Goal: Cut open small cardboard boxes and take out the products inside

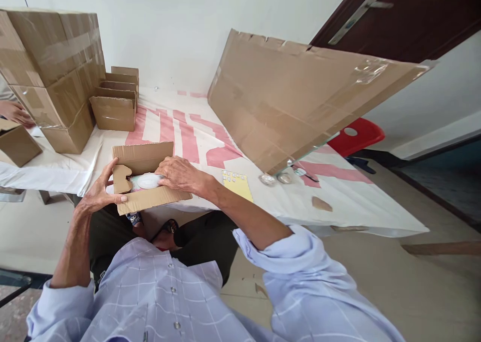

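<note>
An open small cardboard box [154, 200] is tipped toward me at the table's front edge, its long flaps spread. My left hand [98, 191] grips its left end, thumb along the near side and fingers by the torn-edged end flap. Inside lies something with a white, rounded top and a coloured print [147, 181]; the rest of it is hidden by the box. My right hand [182, 174] is closed over the right end, with bent fingers at the box and next to the white contents. Its fingertips are partly hidden.
Taped cartons [56, 76] are stacked at the left, beside several open small boxes [114, 112]. A large cardboard sheet [285, 96] leans at the right. Near it are tape rolls [267, 180], a yellow sticker sheet [238, 186] and a cardboard scrap [321, 204]. Another person's hand [17, 113] shows far left.
</note>
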`<state>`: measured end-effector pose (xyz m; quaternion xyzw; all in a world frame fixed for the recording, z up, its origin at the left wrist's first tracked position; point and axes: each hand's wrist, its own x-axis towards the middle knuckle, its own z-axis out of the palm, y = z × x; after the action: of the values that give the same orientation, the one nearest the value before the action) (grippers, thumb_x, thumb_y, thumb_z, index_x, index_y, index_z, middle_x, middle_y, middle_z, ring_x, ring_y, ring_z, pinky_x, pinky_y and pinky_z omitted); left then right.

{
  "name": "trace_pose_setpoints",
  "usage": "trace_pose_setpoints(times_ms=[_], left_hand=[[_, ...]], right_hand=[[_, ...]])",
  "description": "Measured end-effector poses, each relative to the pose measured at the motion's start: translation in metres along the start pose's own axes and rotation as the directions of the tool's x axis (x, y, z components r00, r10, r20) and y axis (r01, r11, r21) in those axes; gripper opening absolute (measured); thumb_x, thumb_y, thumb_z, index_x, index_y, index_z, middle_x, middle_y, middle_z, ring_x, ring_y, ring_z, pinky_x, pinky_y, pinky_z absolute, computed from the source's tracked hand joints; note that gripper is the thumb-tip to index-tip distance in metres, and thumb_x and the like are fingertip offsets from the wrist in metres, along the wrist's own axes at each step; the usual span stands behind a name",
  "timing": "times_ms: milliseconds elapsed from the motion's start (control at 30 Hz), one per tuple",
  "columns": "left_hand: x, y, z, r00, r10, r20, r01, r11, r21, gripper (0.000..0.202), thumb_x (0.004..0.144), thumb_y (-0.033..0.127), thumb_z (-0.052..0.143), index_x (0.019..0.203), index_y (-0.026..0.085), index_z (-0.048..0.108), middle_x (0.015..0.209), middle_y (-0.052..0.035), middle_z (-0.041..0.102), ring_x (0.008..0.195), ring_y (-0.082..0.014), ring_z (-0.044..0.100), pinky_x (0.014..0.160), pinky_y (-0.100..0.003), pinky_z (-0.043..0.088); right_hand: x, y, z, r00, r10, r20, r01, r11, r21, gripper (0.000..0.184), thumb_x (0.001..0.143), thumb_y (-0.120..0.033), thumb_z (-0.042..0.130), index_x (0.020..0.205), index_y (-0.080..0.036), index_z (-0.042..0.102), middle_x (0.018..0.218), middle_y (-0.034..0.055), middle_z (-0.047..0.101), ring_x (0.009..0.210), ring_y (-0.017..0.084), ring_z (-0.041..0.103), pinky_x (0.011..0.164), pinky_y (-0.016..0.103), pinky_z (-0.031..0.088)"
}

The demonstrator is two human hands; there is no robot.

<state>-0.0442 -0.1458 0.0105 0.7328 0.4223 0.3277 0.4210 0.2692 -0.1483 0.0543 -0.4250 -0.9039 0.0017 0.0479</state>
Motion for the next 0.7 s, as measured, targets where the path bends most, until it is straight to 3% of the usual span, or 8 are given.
trace_pose_setpoints(times_ms=[67, 167, 233, 300, 367, 533, 700], left_hand=[[0.001, -0.002, 0.001, 1.000, 0.004, 0.002, -0.004, 1.000, -0.008, 0.143, 0.062, 0.080, 0.094, 0.180, 0.033, 0.026, 0.186, -0.0174, 0.026, 0.170, -0.0492, 0.029, 0.131, -0.065, 0.040], [0.002, -0.005, 0.002, 1.000, 0.003, 0.004, -0.003, 1.000, -0.009, 0.144, 0.062, 0.079, 0.094, 0.180, 0.033, 0.026, 0.186, -0.0167, 0.027, 0.169, -0.0492, 0.031, 0.130, -0.064, 0.042], [0.003, -0.006, 0.003, 1.000, 0.002, 0.001, -0.002, 1.000, -0.009, 0.144, 0.062, 0.078, 0.095, 0.180, 0.032, 0.026, 0.186, -0.0165, 0.028, 0.168, -0.0491, 0.033, 0.130, -0.064, 0.043], [0.002, -0.007, 0.003, 1.000, 0.000, -0.003, 0.000, 1.000, -0.011, 0.143, 0.063, 0.076, 0.095, 0.180, 0.032, 0.026, 0.186, -0.0160, 0.027, 0.168, -0.0492, 0.033, 0.131, -0.065, 0.042], [0.002, -0.006, 0.004, 1.000, -0.007, -0.005, 0.007, 1.000, -0.017, 0.142, 0.064, 0.075, 0.095, 0.180, 0.033, 0.025, 0.187, -0.0154, 0.026, 0.169, -0.0490, 0.031, 0.131, -0.065, 0.041], [0.003, -0.006, 0.005, 1.000, -0.004, -0.014, 0.003, 1.000, -0.021, 0.141, 0.065, 0.075, 0.094, 0.180, 0.032, 0.025, 0.186, -0.0162, 0.027, 0.170, -0.0484, 0.029, 0.131, -0.066, 0.040], [0.002, -0.008, 0.004, 1.000, 0.010, 0.001, -0.010, 0.999, -0.040, 0.138, 0.068, 0.074, 0.093, 0.180, 0.030, 0.026, 0.186, -0.0183, 0.026, 0.169, -0.0479, 0.031, 0.131, -0.065, 0.041]], right_hand=[[0.001, 0.001, -0.005, 1.000, 0.013, 0.014, -0.011, 0.996, -0.086, 0.010, 0.100, -0.030, 0.080, 0.098, -0.020, 0.083, 0.106, 0.0132, 0.080, 0.112, 0.033, 0.066, 0.098, 0.044, 0.050], [-0.003, 0.000, -0.011, 0.995, 0.019, -0.095, -0.038, 0.977, -0.208, 0.007, 0.101, -0.022, 0.076, 0.098, -0.021, 0.082, 0.110, 0.0146, 0.078, 0.121, 0.036, 0.061, 0.102, 0.050, 0.048], [-0.007, 0.003, -0.013, 0.985, 0.033, -0.167, -0.076, 0.963, -0.257, 0.015, 0.102, -0.015, 0.069, 0.098, -0.022, 0.083, 0.110, 0.0155, 0.078, 0.126, 0.038, 0.059, 0.106, 0.053, 0.047], [-0.009, 0.008, -0.014, 0.985, 0.059, -0.165, -0.103, 0.957, -0.270, 0.016, 0.102, -0.015, 0.069, 0.096, -0.022, 0.083, 0.107, 0.0168, 0.078, 0.129, 0.039, 0.059, 0.109, 0.055, 0.046], [-0.009, 0.014, -0.014, 0.993, 0.094, -0.073, -0.110, 0.961, -0.255, 0.009, 0.099, -0.023, 0.078, 0.093, -0.020, 0.083, 0.104, 0.0188, 0.078, 0.128, 0.041, 0.060, 0.108, 0.055, 0.046], [0.008, 0.022, -0.010, 0.970, 0.143, 0.194, -0.119, 0.984, -0.133, 0.025, 0.091, -0.047, 0.090, 0.102, -0.025, 0.085, 0.105, 0.0135, 0.082, 0.113, 0.035, 0.071, 0.093, 0.043, 0.051], [0.032, 0.013, -0.006, 0.937, 0.157, 0.311, -0.136, 0.987, -0.087, 0.023, 0.085, -0.035, 0.094, 0.102, -0.023, 0.085, 0.114, 0.0130, 0.085, 0.109, 0.033, 0.076, 0.086, 0.038, 0.051]])
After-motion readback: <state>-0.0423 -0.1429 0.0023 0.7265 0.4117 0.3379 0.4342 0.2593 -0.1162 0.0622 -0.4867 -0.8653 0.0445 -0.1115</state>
